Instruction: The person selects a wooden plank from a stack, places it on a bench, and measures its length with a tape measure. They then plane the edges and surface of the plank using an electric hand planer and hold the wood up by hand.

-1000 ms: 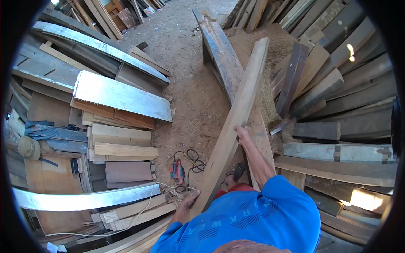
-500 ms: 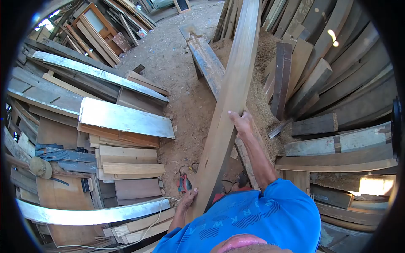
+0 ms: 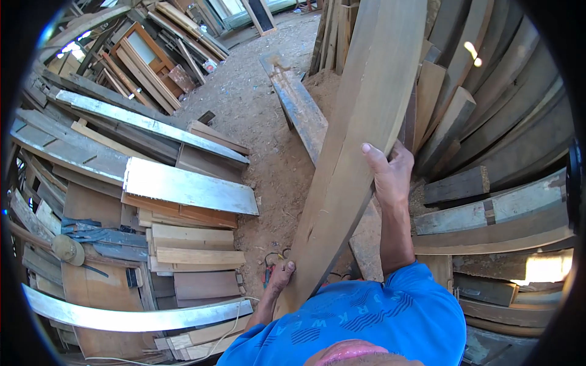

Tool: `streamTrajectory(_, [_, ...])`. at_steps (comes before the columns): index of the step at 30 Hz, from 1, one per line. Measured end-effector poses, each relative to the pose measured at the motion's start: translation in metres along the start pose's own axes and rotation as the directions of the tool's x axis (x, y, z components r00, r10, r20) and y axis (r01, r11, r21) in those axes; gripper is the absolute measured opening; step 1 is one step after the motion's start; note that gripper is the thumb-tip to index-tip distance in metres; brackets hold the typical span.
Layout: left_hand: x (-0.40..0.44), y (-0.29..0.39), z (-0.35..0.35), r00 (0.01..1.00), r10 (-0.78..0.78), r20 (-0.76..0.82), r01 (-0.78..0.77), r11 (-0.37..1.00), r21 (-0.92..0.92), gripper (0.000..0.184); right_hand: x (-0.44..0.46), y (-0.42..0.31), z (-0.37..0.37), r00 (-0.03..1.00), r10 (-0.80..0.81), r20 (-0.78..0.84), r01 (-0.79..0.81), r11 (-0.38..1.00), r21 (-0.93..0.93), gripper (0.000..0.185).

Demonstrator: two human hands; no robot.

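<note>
A long, thick wooden plank (image 3: 351, 146) slants up in front of me, its far end raised close to the camera and cut off by the top edge. My right hand (image 3: 391, 172) grips its right edge about midway, thumb on the broad face and fingers hidden underneath. Low on the left edge, near my body, my left hand (image 3: 281, 274) holds the plank, with its thumb on the edge. Behind the plank stands a long, worn bench (image 3: 299, 104), partly covered by it. A red power tool (image 3: 267, 274) lies on the ground, mostly hidden behind my left hand.
Stacked boards (image 3: 201, 244) and a white-faced panel (image 3: 189, 186) lie at the left, with a cap (image 3: 67, 249) beside dark cloth. Timber beams (image 3: 448, 125) lean at the right, above a short dark block (image 3: 456, 185). A framed door (image 3: 143, 52) leans at the back left.
The plank's far end has risen toward the camera, and my right hand has come up with it. My left hand stays near the low end. The view has shifted, showing more of the background.
</note>
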State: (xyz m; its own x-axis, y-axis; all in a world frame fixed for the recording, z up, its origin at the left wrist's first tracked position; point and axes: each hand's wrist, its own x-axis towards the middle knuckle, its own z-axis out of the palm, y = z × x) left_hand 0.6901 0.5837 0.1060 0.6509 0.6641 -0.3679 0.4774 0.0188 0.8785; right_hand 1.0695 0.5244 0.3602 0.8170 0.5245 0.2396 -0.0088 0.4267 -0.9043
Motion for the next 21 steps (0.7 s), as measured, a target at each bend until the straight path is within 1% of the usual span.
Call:
streamTrajectory(1, [0.002,0.007,0.002,0.996,0.083,-0.018,-0.083,0.996,-0.013,0.077,-0.005,-0.012,-0.004,0.999,-0.032,-0.006,0.032,0.999,0.010,0.045])
streamTrajectory(4, [0.012,-0.006,-0.004,0.999,0.032,0.042,-0.030,0.999,-0.039,0.074,-0.021,-0.043,-0.018,0.992,-0.122,-0.033,0.123,0.992,0.038,0.045])
streamTrajectory(6, [0.025,-0.008,-0.014,0.991,0.104,0.088,-0.108,0.993,0.044,0.074,-0.033,-0.062,-0.026,0.983,-0.175,-0.056,0.179,0.982,0.065,0.045])
streamTrajectory(7, [0.032,-0.006,-0.017,0.984,0.139,0.116,-0.149,0.985,0.085,0.073,-0.038,-0.071,-0.028,0.977,-0.190,-0.093,0.199,0.975,0.101,0.044])
streamTrajectory(8, [0.039,-0.005,-0.018,0.981,0.141,0.135,-0.150,0.987,0.056,0.074,-0.043,-0.078,-0.031,0.969,-0.222,-0.112,0.234,0.966,0.106,0.044])
streamTrajectory(10, [0.049,0.024,-0.014,0.970,0.144,0.195,-0.147,0.989,0.004,0.074,-0.053,-0.092,-0.039,0.943,-0.288,-0.166,0.307,0.947,0.099,0.045])
streamTrajectory(13, [0.070,0.074,0.000,0.911,0.319,0.261,-0.326,0.945,-0.017,0.077,-0.068,-0.104,-0.051,0.912,-0.323,-0.252,0.342,0.939,0.036,0.048])
streamTrajectory(16, [0.108,0.084,0.006,0.867,0.326,0.377,-0.344,0.939,-0.022,0.076,-0.082,-0.109,-0.059,0.867,-0.366,-0.337,0.373,0.927,-0.046,0.048])
streamTrajectory(18, [0.143,0.080,0.011,0.812,0.352,0.466,-0.386,0.922,-0.026,0.076,-0.089,-0.109,-0.062,0.817,-0.408,-0.408,0.395,0.911,-0.121,0.047])
streamTrajectory(19, [0.160,0.081,0.012,0.781,0.364,0.507,-0.408,0.913,-0.028,0.076,-0.092,-0.109,-0.061,0.787,-0.432,-0.441,0.414,0.899,-0.142,0.043])
streamTrajectory(21, [0.188,0.088,0.017,0.715,0.359,0.599,-0.417,0.908,-0.047,0.074,-0.101,-0.105,-0.065,0.750,-0.466,-0.469,0.412,0.884,-0.221,0.041])
